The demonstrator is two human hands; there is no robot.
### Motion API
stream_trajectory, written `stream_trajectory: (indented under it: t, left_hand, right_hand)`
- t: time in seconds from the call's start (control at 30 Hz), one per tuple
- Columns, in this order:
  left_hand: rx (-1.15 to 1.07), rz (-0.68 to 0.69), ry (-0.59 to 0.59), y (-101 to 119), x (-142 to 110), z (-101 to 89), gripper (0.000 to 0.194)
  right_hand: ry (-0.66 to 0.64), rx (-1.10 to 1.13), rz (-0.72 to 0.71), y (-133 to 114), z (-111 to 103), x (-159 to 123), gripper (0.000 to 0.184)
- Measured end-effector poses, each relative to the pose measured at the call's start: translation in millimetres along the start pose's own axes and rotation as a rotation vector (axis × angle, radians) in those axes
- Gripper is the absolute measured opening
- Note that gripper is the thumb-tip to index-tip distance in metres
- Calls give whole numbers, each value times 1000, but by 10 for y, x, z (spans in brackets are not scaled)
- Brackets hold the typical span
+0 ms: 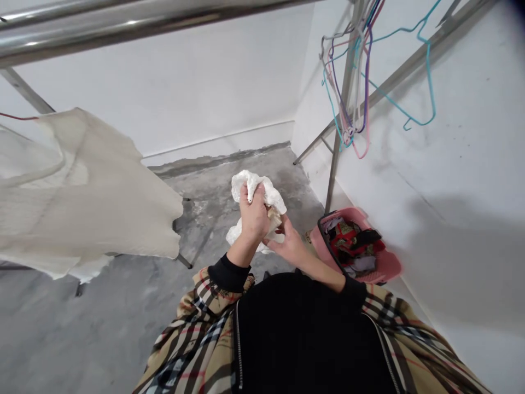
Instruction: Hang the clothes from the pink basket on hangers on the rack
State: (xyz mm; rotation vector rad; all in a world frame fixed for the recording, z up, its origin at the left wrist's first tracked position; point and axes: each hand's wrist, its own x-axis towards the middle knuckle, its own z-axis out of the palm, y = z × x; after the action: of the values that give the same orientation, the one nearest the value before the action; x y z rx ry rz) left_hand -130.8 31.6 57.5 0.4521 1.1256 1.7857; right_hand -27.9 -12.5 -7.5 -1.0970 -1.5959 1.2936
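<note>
A crumpled white cloth (270,194) is bunched between both hands, in front of my body; its exact kind of garment does not show. My left hand (255,214) is closed round the upper part, thumb and fingers pressed into the folds. My right hand (290,241) grips the lower right side, its fingertips curled against a cream-coloured part of the bundle. More white folds hang below the left wrist. Some fingers of both hands are hidden by the cloth.
A pink basket (391,265) with dark, red and grey clothes stands on the floor at right. Several coloured hangers (365,82) hang from a metal rack (334,175). A steel rail (135,27) crosses overhead. A large cream fabric (102,191) drapes at left.
</note>
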Motion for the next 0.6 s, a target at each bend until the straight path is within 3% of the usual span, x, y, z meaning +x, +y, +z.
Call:
stream_trajectory:
  t: [0.1,0.2,0.3,0.43,0.5,0.6]
  left_hand:
    - [54,96,-39,-44,-76,49,43]
    - [143,216,-37,-115,-73,59,52]
    - [251,312,-59,-183,-44,28,69]
    - [303,322,-134,-221,-80,-52,86]
    - [329,301,-162,-224,-138,-103,83]
    - [409,186,-238,-258,-257,-179,53]
  right_hand:
    - [105,107,22,37,-155,93,50]
    - [187,208,51,13,-522,158,26]
    - [242,380,138,-126,-908,177,20]
    - [207,548,277,-403,-1273,169,18]
    - [142,599,324,-502,-1384,160,22]
    - [4,579,365,-567,-1476,153,24]
